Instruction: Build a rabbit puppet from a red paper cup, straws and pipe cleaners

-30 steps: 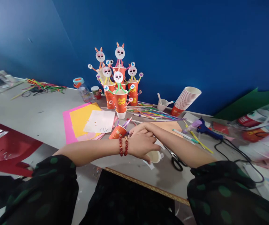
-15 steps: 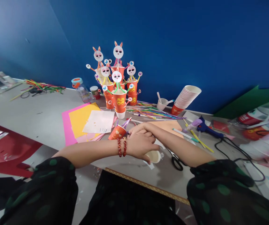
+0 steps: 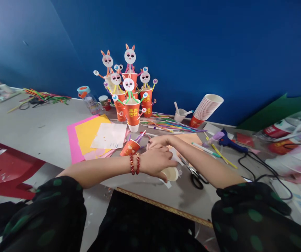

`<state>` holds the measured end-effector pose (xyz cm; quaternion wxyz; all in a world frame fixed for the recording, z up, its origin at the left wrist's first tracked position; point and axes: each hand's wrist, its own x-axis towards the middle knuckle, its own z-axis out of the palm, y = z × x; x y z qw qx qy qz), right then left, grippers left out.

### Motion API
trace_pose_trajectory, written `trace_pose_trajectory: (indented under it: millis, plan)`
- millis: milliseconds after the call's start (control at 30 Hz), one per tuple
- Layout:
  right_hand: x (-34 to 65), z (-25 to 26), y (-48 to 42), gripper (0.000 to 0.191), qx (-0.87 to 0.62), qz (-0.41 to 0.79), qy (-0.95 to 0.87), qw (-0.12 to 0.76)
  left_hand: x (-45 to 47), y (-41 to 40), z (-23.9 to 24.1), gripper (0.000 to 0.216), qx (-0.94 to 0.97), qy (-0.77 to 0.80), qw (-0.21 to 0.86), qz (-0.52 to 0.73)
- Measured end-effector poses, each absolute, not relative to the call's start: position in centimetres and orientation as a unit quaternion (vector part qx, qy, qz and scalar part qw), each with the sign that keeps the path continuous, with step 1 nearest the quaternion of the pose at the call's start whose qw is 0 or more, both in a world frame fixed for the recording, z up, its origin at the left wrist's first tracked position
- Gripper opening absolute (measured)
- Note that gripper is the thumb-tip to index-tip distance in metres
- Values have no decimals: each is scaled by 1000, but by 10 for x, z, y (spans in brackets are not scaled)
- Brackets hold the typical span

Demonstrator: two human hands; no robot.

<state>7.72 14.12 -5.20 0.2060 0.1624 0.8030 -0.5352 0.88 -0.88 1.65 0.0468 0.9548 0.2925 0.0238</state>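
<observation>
My left hand [image 3: 156, 162], with red bead bracelets at its wrist, is wrapped round a paper cup [image 3: 172, 174] lying on its side, its pale mouth turned toward the lower right. My right hand [image 3: 160, 141] reaches across just behind it, fingers bent and pressed together beside the cup's hidden far end. Whatever those fingers grip is covered by the left hand. Left of both hands, an orange-red paper cup [image 3: 130, 148] with purple pipe cleaners in it leans over. Open-bladed scissors [image 3: 196, 179] lie under my right forearm.
Rabbit figures on stacked red cups [image 3: 133, 111] stand at the back. Pipe cleaners [image 3: 166, 125], coloured paper sheets [image 3: 87, 134], a stack of paper cups [image 3: 205, 109] and a blue glue gun [image 3: 231, 142] with a black cord surround the work spot. The table edge [image 3: 161, 207] is near my lap.
The view has shifted slightly. My right hand has drawn a little away from the left hand, showing more of its fingers. The cup stays in my left hand.
</observation>
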Motion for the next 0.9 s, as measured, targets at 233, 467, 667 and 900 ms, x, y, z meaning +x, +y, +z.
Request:
trace_pose_trajectory:
  millis: [233, 467, 667, 900]
  plan:
    - [123, -40, 142, 15, 218, -564, 785, 135, 7, -9, 18, 53, 955, 289, 54, 46]
    - [175, -32, 122, 19, 258, -610, 748, 45, 5, -10, 14, 56, 954, 290, 44, 65]
    - [213, -23, 100, 24, 286, -620, 731, -9, 5, -9, 15, 52, 955, 284, 61, 56]
    - [241, -10, 74, 21, 355, -587, 718, -118, 5, -9, 15, 51, 952, 294, 71, 50]
